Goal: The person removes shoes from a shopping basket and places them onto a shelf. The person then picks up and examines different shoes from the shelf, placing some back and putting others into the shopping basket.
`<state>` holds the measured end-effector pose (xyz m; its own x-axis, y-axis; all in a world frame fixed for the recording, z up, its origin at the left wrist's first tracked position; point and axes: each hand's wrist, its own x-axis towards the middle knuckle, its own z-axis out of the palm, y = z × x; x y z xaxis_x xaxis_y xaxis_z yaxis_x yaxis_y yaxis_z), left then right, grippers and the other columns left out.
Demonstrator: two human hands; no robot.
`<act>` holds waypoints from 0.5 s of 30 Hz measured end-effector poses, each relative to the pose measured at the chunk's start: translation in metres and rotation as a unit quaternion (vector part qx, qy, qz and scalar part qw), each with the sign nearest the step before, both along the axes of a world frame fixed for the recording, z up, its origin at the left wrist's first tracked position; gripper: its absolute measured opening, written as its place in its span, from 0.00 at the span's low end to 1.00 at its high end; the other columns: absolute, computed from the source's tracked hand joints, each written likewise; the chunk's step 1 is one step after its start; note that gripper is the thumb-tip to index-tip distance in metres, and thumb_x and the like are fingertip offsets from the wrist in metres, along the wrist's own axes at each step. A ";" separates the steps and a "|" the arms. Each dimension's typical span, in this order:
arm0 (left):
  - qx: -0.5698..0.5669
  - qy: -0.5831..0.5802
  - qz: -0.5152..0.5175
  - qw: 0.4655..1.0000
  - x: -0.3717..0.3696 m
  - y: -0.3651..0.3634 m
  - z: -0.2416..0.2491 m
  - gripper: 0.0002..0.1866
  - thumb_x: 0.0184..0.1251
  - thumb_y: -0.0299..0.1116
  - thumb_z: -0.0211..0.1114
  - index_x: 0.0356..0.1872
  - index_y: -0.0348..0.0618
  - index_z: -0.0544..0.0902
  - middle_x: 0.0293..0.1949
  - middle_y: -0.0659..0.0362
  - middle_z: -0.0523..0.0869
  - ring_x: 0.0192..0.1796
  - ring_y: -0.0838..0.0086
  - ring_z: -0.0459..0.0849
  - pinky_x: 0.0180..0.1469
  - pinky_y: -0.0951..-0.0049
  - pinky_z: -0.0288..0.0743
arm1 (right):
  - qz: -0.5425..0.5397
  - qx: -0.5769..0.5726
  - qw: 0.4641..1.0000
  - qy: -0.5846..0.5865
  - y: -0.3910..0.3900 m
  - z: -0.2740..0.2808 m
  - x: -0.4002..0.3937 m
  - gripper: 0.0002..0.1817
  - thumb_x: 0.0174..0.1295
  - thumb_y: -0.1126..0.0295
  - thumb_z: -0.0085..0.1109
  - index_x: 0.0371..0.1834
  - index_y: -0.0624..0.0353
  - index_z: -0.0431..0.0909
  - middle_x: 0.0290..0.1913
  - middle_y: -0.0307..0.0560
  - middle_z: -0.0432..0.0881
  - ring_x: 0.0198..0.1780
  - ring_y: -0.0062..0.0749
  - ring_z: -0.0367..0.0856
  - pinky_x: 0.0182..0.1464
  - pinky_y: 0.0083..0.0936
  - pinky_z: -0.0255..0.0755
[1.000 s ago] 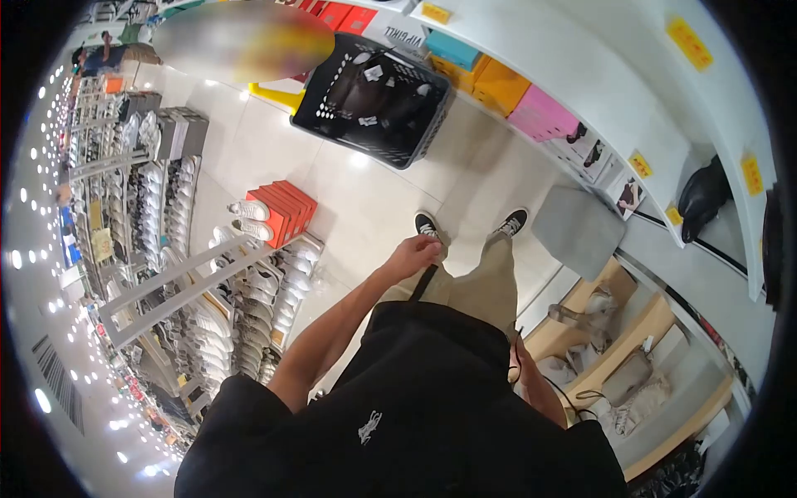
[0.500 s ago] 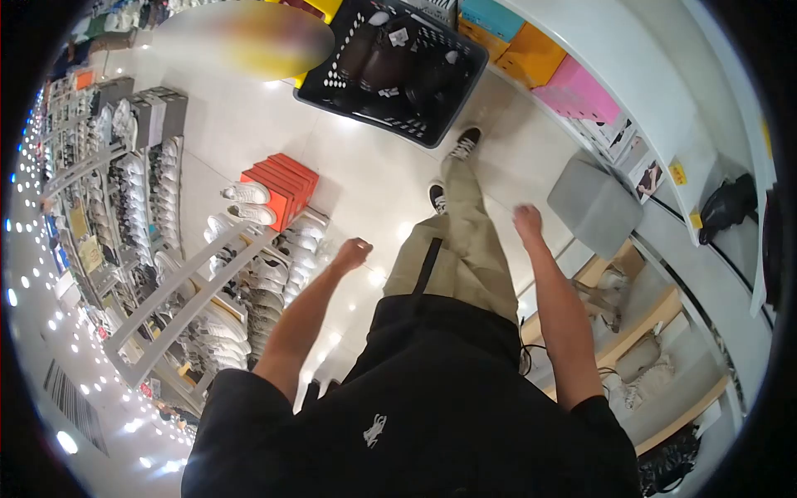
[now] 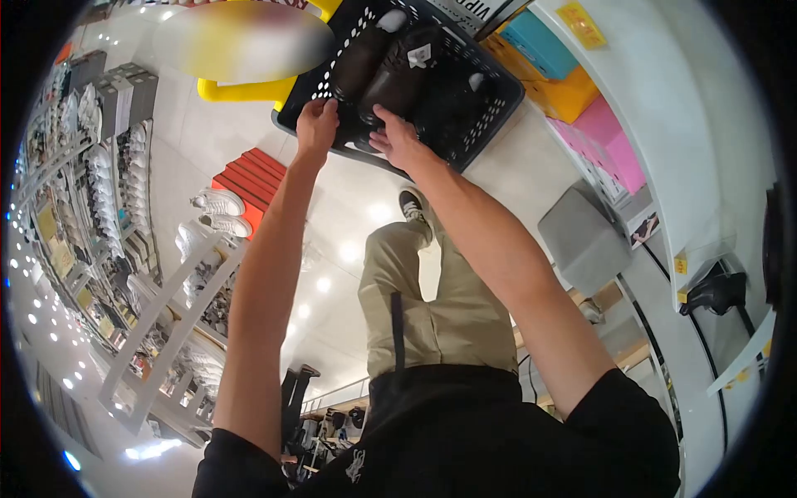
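Observation:
A black perforated basket holds several dark shoes, among them a dark brown shoe with a white tag. My left hand is at the basket's near left corner, fingers bent at the rim; whether it grips anything is hard to tell. Over the near side of the basket, my right hand reaches in with its fingers apart, close to the toe of the brown shoe, holding nothing visible.
Yellow handles stick out beside the basket. Red boxes with white shoes stand at the left near shoe racks. A grey stool, pink box and white counter are at the right.
Both hands have moved forward from beside my body to the near edge of the basket. The basket appears closer, and my right hand's fingers have opened.

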<state>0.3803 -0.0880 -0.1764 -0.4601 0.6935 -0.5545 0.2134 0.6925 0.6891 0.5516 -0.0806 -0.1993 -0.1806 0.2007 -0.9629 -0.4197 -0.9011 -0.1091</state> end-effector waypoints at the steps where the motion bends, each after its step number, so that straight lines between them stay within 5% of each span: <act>1: 0.000 0.031 0.033 0.999 -0.001 0.017 -0.012 0.24 0.71 0.44 0.67 0.56 0.32 0.79 0.38 0.58 0.84 0.37 0.76 0.82 0.41 0.75 0.79 | -0.028 -0.022 0.999 0.006 0.009 0.000 -0.003 0.29 0.59 0.56 0.75 0.57 0.60 0.75 0.51 0.49 0.81 0.48 0.39 0.83 0.53 0.34 0.83; 4: -0.128 0.052 0.033 0.990 -0.004 0.050 -0.037 0.27 0.69 0.46 0.69 0.56 0.30 0.79 0.38 0.57 0.83 0.38 0.76 0.82 0.40 0.75 0.79 | -0.074 -0.025 0.994 0.081 0.014 -0.006 0.005 0.26 0.61 0.59 0.74 0.56 0.59 0.76 0.51 0.47 0.81 0.50 0.40 0.82 0.55 0.36 0.82; 9: -0.143 -0.157 0.129 0.969 0.000 0.065 -0.044 0.27 0.65 0.46 0.75 0.48 0.30 0.80 0.42 0.53 0.82 0.41 0.71 0.81 0.38 0.73 0.82 | -0.068 0.003 0.995 0.077 -0.002 -0.014 0.022 0.25 0.60 0.57 0.76 0.53 0.55 0.75 0.48 0.42 0.78 0.44 0.35 0.77 0.51 0.32 0.79; 15: -0.157 -0.292 0.152 0.931 -0.017 0.083 -0.031 0.23 0.64 0.48 0.75 0.51 0.42 0.82 0.46 0.57 0.84 0.45 0.70 0.83 0.41 0.73 0.81 | -0.186 0.044 0.977 0.095 0.000 0.012 0.040 0.21 0.64 0.64 0.71 0.56 0.56 0.75 0.54 0.45 0.79 0.53 0.38 0.79 0.58 0.39 0.82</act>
<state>0.3630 -0.0050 -0.2073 -0.1652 0.3427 -0.9248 -0.3733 0.8462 0.3802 0.5920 -0.0808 -0.1877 -0.2533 0.3670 -0.8951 -0.7370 -0.6726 -0.0672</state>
